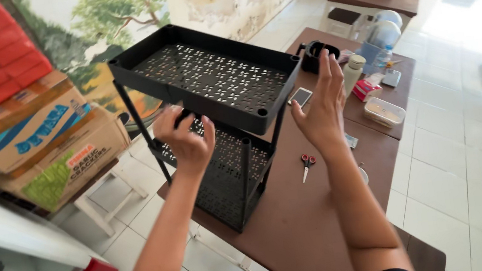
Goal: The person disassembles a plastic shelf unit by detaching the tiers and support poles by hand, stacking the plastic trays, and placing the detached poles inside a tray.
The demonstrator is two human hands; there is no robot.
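Left hand (183, 137) clamped on lower tier of black perforated plastic two-tier rack (210, 84), frame centre; right hand (322, 106) open, fingers apart, beside rack's right corner above brown table (299, 208)

Bright daylight from upper right; glare washes out the floor tiles (472, 21). Soft shadows. Wide-angle bending at edges; slight softness throughout.

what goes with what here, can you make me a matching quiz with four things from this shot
Things:
1 scissors
2 black shelf rack
3 phone
4 cardboard boxes

Places:
a stacked at the left by the wall
b flat on the brown table, near the right forearm
c on the table, behind the right hand
d on the table, left hand at its lower tier

Pairs: 1-b, 2-d, 3-c, 4-a
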